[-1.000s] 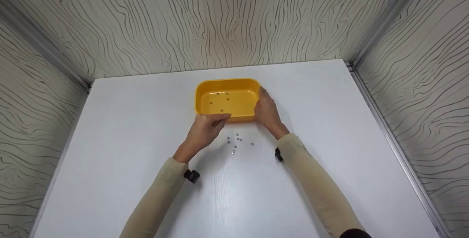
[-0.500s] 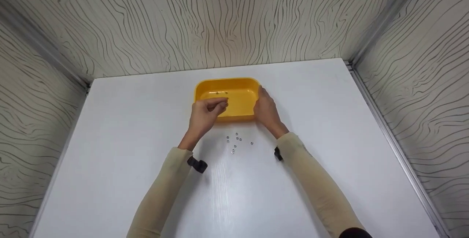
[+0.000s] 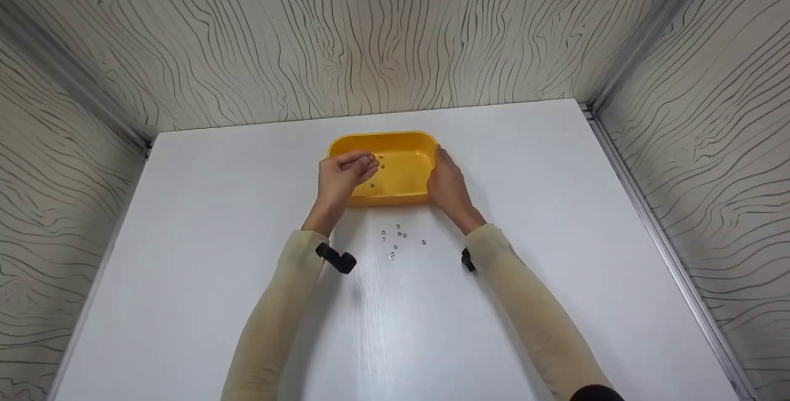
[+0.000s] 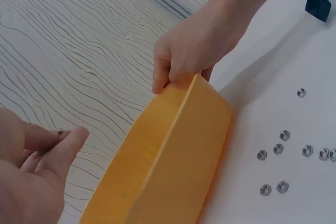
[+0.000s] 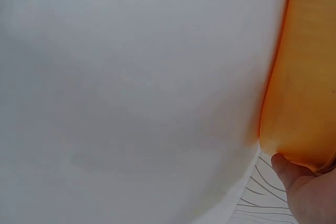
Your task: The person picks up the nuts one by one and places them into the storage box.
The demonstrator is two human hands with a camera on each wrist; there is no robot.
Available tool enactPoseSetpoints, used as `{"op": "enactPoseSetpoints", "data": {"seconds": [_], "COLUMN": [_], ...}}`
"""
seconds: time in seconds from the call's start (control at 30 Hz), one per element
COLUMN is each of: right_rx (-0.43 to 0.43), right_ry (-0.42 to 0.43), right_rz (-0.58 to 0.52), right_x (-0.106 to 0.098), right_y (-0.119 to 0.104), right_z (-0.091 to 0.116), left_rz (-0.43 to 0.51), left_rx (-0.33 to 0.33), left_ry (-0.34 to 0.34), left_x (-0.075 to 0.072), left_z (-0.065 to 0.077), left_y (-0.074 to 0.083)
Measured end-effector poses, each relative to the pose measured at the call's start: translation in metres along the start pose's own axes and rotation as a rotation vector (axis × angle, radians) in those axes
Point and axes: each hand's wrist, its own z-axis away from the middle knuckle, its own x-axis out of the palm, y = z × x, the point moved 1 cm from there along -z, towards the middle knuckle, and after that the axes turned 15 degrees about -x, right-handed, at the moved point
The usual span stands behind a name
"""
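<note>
A yellow plastic bin (image 3: 395,201) stands on the white table. Over its left half, my left hand (image 3: 335,184) pinches a small metal hex nut (image 4: 60,131) between thumb and fingertips. My right hand (image 3: 449,190) grips the bin's right end, fingers over the rim and thumb on the outer wall, as the left wrist view shows. Inside the bin a few nuts (image 3: 382,166) lie on the floor, partly hidden behind my left hand. Several more hex nuts (image 4: 282,187) are scattered on the table in front of the bin.
The white tabletop (image 3: 203,265) is bounded by a wood-grain panel (image 3: 370,37) behind, with similar panels at both sides. Metal rails (image 3: 673,271) run along the panel joints and the right table edge. Both wrists carry black camera mounts (image 3: 336,258).
My left hand has moved from the bin's front rim forward and slightly left, over the inside. The right hand keeps its grip; the bin and the table nuts stay in place.
</note>
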Motion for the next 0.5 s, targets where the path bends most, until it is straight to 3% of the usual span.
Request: {"op": "enactPoseSetpoints", "data": {"seconds": [0.23,0.5], "right_rx": [-0.007,-0.009], "right_ry": [0.008,0.009], "right_rz": [0.001,-0.011], "right_x": [0.000,0.000], "right_y": [0.000,0.000], "right_z": [0.000,0.001], "left_rz": [0.008,-0.016], "left_rx": [-0.110,-0.163], "left_ry": [0.048,0.119], "left_x": [0.003,0.003], "left_z": [-0.011,-0.020], "left_y": [0.002,0.000]}}
